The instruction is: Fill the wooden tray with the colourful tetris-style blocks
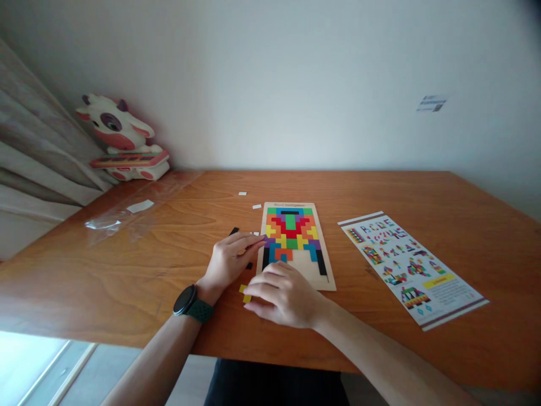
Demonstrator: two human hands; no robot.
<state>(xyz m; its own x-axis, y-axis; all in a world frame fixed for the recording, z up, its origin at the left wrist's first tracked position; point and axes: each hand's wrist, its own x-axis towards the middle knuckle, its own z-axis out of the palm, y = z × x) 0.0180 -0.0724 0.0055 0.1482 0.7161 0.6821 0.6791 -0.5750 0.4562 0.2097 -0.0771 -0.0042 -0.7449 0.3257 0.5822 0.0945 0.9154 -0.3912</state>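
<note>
— What colours do you see in the puzzle board (296,242)?

— I see red, yellow, green, blue, orange, purple and black blocks in a pale wooden frame. At its 7 o'clock a yellow piece (244,292) lies on the orange-brown grained counter (422,192). My left wrist's watch (186,300) is black, its strap dark green.

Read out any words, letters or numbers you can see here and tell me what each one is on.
"A B C D E": large block letters along the top of the printed sheet, a loose reading.
Smaller print on that sheet: too small to read.
Heading on the puzzle board: blurred.
Sticker on the wall: blurred.
Watch face: dark, no text.
</note>
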